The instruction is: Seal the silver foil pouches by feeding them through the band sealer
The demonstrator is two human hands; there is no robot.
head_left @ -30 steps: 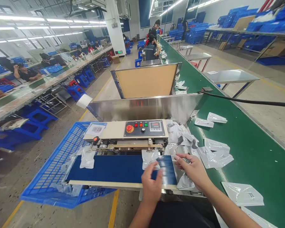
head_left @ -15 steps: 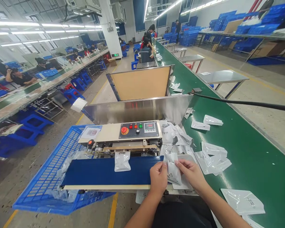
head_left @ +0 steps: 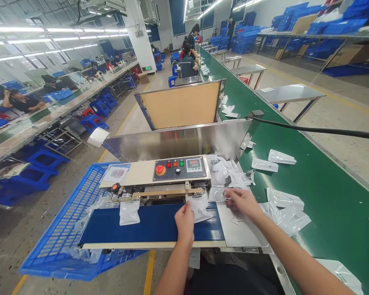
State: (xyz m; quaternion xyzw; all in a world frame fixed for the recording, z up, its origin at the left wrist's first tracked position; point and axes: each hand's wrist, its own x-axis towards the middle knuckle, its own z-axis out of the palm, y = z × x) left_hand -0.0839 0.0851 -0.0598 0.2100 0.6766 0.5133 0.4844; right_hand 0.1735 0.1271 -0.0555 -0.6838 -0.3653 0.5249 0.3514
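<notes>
My left hand (head_left: 185,223) grips the left edge of a white plastic pouch (head_left: 200,211) by thumb and fingers. That pouch's top edge is at the right-hand inlet of the band sealing machine (head_left: 132,176), its body over the blue conveyor belt (head_left: 160,231). Another white pouch (head_left: 129,213) hangs from the sealer's band further left. My right hand (head_left: 242,201) is closed at the fingertips on the edge of a pouch (head_left: 217,194) at the front of a pile beside the machine. The fingertips partly hide that edge.
A blue plastic basket (head_left: 46,254) with clear-looking bags stands left of the belt. Several loose pouches lie on the green conveyor (head_left: 332,213) at right. A steel panel (head_left: 172,141) rises behind the machine, and a black cable (head_left: 320,130) crosses the green conveyor. Co-workers sit further off.
The pouch both hands held has moved left to the sealer's inlet, in my left hand alone. My right hand has gone up to the pile. The sealed-in pouch has travelled left.
</notes>
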